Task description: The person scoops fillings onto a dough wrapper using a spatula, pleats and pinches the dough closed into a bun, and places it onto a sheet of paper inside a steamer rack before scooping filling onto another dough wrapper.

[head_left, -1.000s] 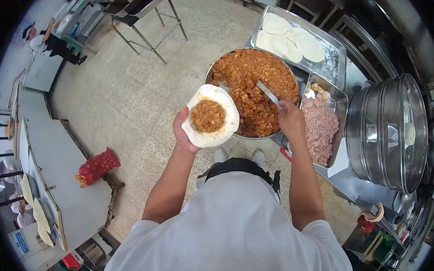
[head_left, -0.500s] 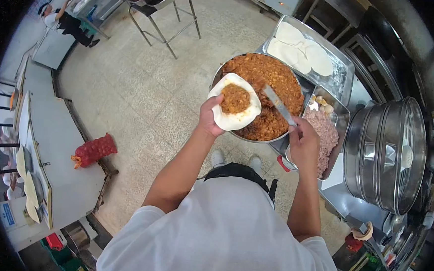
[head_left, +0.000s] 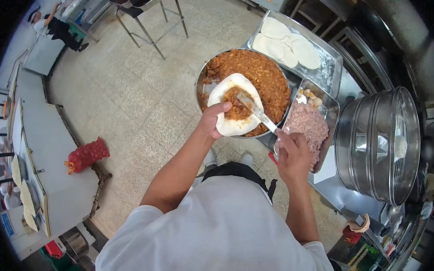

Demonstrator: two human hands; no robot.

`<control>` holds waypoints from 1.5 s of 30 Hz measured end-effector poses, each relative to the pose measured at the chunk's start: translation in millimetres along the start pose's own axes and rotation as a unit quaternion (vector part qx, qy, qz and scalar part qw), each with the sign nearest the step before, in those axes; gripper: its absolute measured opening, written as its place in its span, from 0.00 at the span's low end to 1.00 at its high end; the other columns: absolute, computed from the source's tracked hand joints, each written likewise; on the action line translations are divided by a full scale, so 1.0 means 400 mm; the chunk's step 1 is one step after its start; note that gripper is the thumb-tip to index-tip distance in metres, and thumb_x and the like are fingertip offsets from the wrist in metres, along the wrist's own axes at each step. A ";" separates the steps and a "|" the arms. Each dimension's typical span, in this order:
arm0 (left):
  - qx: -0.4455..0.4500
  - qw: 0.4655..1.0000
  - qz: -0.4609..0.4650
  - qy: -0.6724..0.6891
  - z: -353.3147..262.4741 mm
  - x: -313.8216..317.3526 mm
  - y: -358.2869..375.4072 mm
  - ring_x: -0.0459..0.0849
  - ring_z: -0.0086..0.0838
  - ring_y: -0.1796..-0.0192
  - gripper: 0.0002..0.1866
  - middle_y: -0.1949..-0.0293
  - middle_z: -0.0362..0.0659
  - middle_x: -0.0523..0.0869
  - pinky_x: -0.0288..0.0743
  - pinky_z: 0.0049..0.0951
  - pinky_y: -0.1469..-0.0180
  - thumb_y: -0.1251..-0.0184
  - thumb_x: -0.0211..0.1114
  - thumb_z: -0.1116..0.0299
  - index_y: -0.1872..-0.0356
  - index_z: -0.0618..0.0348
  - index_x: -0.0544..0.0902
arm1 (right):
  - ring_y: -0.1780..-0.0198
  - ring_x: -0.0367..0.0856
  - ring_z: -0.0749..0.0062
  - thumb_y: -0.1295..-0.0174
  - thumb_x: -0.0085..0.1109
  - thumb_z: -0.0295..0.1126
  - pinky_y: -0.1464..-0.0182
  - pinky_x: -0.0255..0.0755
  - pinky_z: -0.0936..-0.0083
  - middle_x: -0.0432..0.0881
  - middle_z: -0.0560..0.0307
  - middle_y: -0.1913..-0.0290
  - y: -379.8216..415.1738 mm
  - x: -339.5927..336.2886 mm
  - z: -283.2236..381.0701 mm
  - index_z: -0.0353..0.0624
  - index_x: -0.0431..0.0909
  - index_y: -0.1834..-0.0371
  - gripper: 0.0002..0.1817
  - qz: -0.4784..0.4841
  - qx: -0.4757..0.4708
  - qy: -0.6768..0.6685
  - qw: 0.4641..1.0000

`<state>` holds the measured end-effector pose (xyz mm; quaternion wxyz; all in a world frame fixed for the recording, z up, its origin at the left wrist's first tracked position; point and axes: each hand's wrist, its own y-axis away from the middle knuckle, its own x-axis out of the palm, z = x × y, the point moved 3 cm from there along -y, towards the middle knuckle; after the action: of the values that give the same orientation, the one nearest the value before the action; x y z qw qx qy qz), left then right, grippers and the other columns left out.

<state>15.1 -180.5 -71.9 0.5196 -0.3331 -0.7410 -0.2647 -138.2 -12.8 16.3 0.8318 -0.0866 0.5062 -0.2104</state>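
Observation:
My left hand (head_left: 215, 119) holds a round white dough wrapper (head_left: 231, 128) with its thumb over the near edge. Reddish-brown filling (head_left: 234, 108) lies in the middle of the wrapper. The fingers of my right hand (head_left: 295, 152) are closed on the handle end of a metal spatula (head_left: 263, 117), whose blade tip rests on that filling. Below the wrapper stands a big round metal bowl (head_left: 199, 80) of the same filling. Beside it, a metal tray (head_left: 335, 115) holds pale pink minced filling (head_left: 308, 127) and a few small yellowish pieces (head_left: 312, 97).
Flat dough rounds (head_left: 305, 52) lie in a floured tray (head_left: 334, 75) at the back. Stacked metal steamers (head_left: 378, 145) stand at the right. A red net sack (head_left: 89, 155) sits on the floor at left. Another person (head_left: 59, 26) stands far off at upper left.
My right hand has moved left, bringing the spatula blade from over the bowl onto the filling in the wrapper. The whole view has shifted slightly.

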 end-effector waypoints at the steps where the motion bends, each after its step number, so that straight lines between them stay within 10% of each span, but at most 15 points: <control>1: -0.003 1.000 0.004 0.002 0.004 0.006 0.000 0.81 0.47 0.41 0.34 0.41 0.56 0.79 0.77 0.52 0.38 0.42 0.66 0.72 0.33 0.62 0.66 | 0.67 0.79 0.59 0.44 0.63 0.22 0.67 0.74 0.65 0.77 0.53 0.64 0.007 -0.001 0.002 0.51 0.84 0.49 0.18 -0.006 0.013 -0.011 1.000; 26: 0.053 0.997 -0.032 0.052 -0.002 -0.018 0.060 0.76 0.50 0.35 0.34 0.37 0.57 0.77 0.69 0.55 0.33 0.33 0.58 0.53 0.31 0.63 0.67 | 0.67 0.79 0.55 0.50 0.62 0.20 0.65 0.75 0.62 0.76 0.53 0.69 -0.009 -0.053 -0.008 0.51 0.85 0.54 0.19 0.090 -0.001 -0.020 0.996; 31: -0.088 0.993 -0.014 -0.078 -0.066 -0.087 0.081 0.71 0.53 0.31 0.36 0.33 0.57 0.71 0.64 0.57 0.29 0.34 0.58 0.50 0.29 0.62 0.64 | 0.65 0.80 0.54 0.44 0.61 0.20 0.64 0.74 0.63 0.79 0.51 0.66 -0.005 -0.130 -0.012 0.45 0.83 0.54 0.15 0.068 0.040 -0.088 0.993; 35: -0.059 0.990 0.081 0.103 -0.010 -0.035 0.108 0.68 0.54 0.29 0.41 0.29 0.58 0.65 0.61 0.58 0.28 0.35 0.59 0.47 0.27 0.62 0.60 | 0.63 0.82 0.53 0.41 0.60 0.20 0.62 0.75 0.63 0.82 0.49 0.65 0.022 -0.083 0.005 0.43 0.82 0.53 0.13 0.040 0.061 -0.179 0.981; 45: -0.076 0.995 0.027 0.054 -0.001 -0.037 0.038 0.71 0.53 0.31 0.37 0.31 0.58 0.68 0.65 0.57 0.31 0.33 0.60 0.51 0.28 0.62 0.62 | 0.57 0.84 0.48 0.40 0.53 0.21 0.54 0.76 0.57 0.83 0.42 0.63 0.054 -0.166 -0.213 0.37 0.79 0.59 0.08 0.042 0.271 0.094 0.957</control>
<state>30.6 -174.5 -85.0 0.5389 -0.3769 -0.6800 -0.3240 -233.8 41.6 21.7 0.7811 0.1838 0.5089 -0.3117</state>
